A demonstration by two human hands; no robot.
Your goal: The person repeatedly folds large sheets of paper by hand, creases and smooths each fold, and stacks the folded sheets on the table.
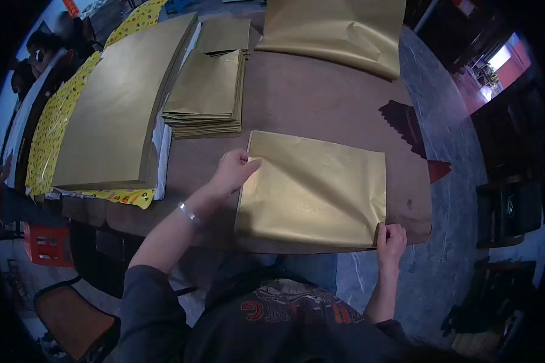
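Observation:
A gold paper sheet (312,190), which looks folded over, lies near the front edge of the table. My left hand (233,171) pinches its left edge between thumb and curled fingers. At the lower right corner, my right hand (391,242) grips the same sheet with fingers closed on it. Creases run across the paper toward that corner. Behind it sits a stack of folded gold paper (206,85), and to the left stands a tall stack of large flat gold sheets (121,109).
A large gold sheet (339,30) curls at the table's far side. Dark red serrated scraps (402,124) lie by the right edge of the brown table (321,100). Yellow patterned wrapping (57,130) is under the tall stack. A chair (75,317) stands lower left; other people sit upper left.

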